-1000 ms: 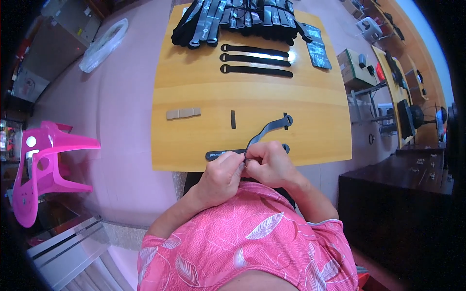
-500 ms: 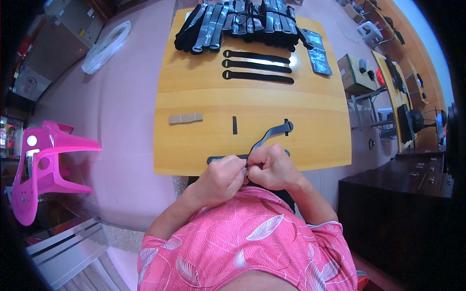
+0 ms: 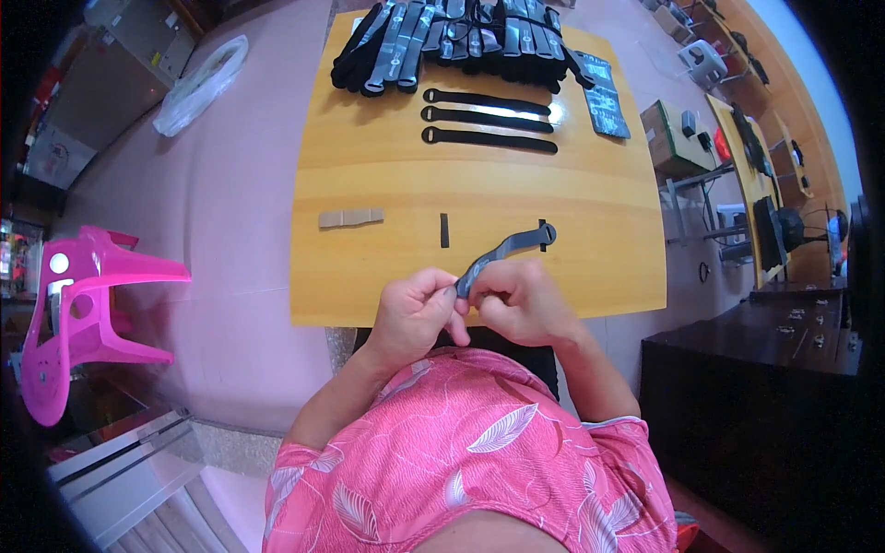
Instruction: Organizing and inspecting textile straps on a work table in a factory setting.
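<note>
Now in hand: dark strap (image 3: 506, 247), its near end between both hands' fingers, the looped end beyond them to the right.
Left hand (image 3: 413, 311): fingers pinching that near end.
Right hand (image 3: 521, 302): fingers curled, gripping the strap beside the left ones.
Table (image 3: 369, 276): three black straps (image 3: 489, 120) well beyond the fingers; brown strip (image 3: 350, 217) beyond, leftward.

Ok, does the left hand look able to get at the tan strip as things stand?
Probably yes: the tan strip lies ahead of the left hand, slightly leftward, with nothing visible between them; but that hand is at the dark strap's near end.
</note>
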The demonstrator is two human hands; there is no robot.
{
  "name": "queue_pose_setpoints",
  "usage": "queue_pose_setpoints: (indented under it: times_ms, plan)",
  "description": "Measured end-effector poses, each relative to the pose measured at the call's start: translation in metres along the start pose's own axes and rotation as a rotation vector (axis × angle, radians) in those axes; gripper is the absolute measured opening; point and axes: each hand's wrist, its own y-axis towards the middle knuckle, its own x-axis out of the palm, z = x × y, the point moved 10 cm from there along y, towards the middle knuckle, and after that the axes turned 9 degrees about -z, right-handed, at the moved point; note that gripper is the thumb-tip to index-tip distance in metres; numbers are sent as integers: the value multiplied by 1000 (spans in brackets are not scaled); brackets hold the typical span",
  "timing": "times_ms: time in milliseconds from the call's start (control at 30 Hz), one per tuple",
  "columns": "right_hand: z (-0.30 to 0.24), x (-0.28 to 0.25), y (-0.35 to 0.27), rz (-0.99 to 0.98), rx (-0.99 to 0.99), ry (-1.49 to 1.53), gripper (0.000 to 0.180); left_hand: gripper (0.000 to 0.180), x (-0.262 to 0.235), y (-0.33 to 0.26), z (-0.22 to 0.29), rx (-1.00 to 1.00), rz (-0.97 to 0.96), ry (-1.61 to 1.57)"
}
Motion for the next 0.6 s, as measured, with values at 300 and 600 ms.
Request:
queue_pose_setpoints:
  times_ms: [300, 600]
  plan:
    - [11, -9, -14, -28, 164, -44, 14, 9, 31, -6, 34, 294, -101, 557]
    - [20, -10, -27, 213, 201, -53, 17, 19, 66, -27, 54, 768, 89, 1113]
